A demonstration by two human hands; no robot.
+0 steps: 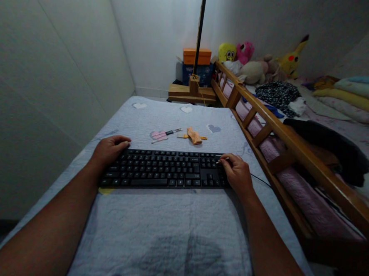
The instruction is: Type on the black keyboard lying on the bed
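Observation:
A black keyboard (156, 182) lies flat across the patterned cloth in front of me. My left hand (108, 150) is closed around its far left corner. Over the number keys at the right end, my right hand (237, 170) pinches a thin stick with a white tip, which looks like a cotton swab (218, 161). The tip is at the keys; whether it touches them I cannot tell. Beyond the keyboard lie another thin white-tipped stick (159, 140), a tool with a black grip and metal shaft (170, 133), and a crumpled orange cloth (194, 136) over a yellow-handled brush (204, 138).
A light blue quilted cloth (154, 227) with hearts covers the table. The keyboard's cable (261, 180) runs off to the right towards a wooden bed rail (279, 123). Plush toys (254, 71) and bedding lie behind the rail. An orange box (197, 56) stands at the back wall.

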